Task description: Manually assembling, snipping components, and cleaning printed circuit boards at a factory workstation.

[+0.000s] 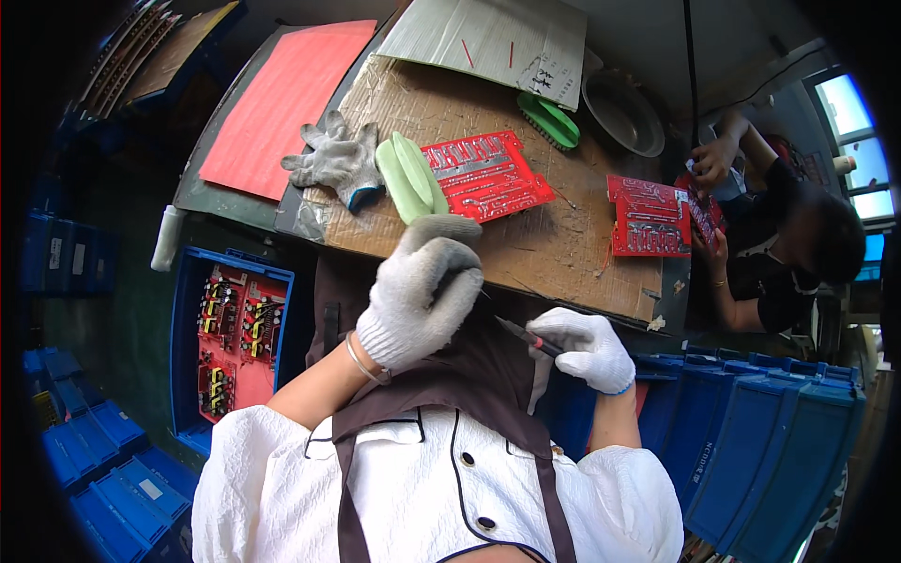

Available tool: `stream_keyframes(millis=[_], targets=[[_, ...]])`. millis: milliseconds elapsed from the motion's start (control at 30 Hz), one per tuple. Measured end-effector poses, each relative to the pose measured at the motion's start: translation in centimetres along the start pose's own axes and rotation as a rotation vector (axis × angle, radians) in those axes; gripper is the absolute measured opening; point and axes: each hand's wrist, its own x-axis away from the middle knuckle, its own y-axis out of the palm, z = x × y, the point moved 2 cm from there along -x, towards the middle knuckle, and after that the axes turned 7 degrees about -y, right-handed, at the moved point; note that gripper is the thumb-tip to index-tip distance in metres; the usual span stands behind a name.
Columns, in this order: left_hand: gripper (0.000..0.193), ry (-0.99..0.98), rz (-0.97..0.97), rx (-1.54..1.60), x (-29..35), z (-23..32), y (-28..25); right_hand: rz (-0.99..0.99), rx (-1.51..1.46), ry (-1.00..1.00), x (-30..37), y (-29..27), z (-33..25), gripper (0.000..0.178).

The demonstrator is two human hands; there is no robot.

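Observation:
My left hand [424, 293], in a white and grey work glove, is held in front of the cardboard-covered bench edge. Its fingers are curled together, and whatever they may pinch is too small to make out. To its right, my gloved right hand [591, 352] grips a slim pointed tool [537, 341] with a red and black handle, its tip directed toward the left hand. Just beyond the left hand, a pale green brush [411, 178] rests against a red circuit board [490, 175] on the bench. A second red circuit board [649, 218] lies farther right.
A grey glove [336, 161], a bright green brush [549, 122] and a metal bowl [622, 113] sit on the bench [375, 230]. A blue crate [178, 347] at left holds populated boards. Blue bins [751, 450] stand at right. A co-worker [788, 235] handles another board.

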Motion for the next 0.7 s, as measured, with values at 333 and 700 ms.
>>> stream_keyframes(millis=[333,700], targets=[[0.020,-0.616,0.325,0.368,1.6,-5.6,-6.0,0.466,1.641,-0.229,-6.2,-1.9,-0.9,0.053],[0.049,-0.750,0.488,1.155,-2.5,-13.8,0.5,0.279,1.442,-0.479,-23.4,12.6,-1.9,0.035]])
